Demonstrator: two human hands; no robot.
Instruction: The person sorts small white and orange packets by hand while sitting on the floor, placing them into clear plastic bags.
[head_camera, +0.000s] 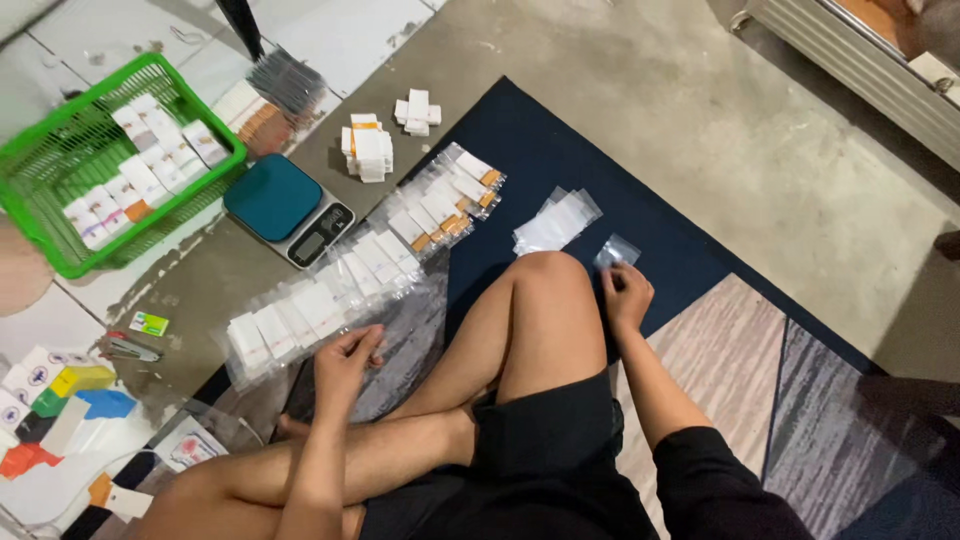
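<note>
Concrete floor with a dark blue mat (560, 150) under me; I place everything relative to the digital scale (288, 208), teal top, sitting bare with nothing on it. Right hand (627, 296), far right of the scale past my raised knee, pinches one small clear bag (615, 252) by its lower edge; whether anything is inside it I can't tell. Left hand (348, 358), below the scale, fingers curled on the near end of the long row of filled bags (350, 275); a grasp or just a touch, can't tell. That row runs from below the scale up to its right, white boxes sealed inside, a few with orange ends. Stack of empty clear bags (556, 222) lies right of the scale, next to the bag in hand. Unbagged white boxes (368, 152) sit just above-right of the scale. Green basket (110, 160) left of the scale holds more boxes. My read: a good batch is bagged, with loose boxes and empty bags left, so somewhere mid-run.
</note>
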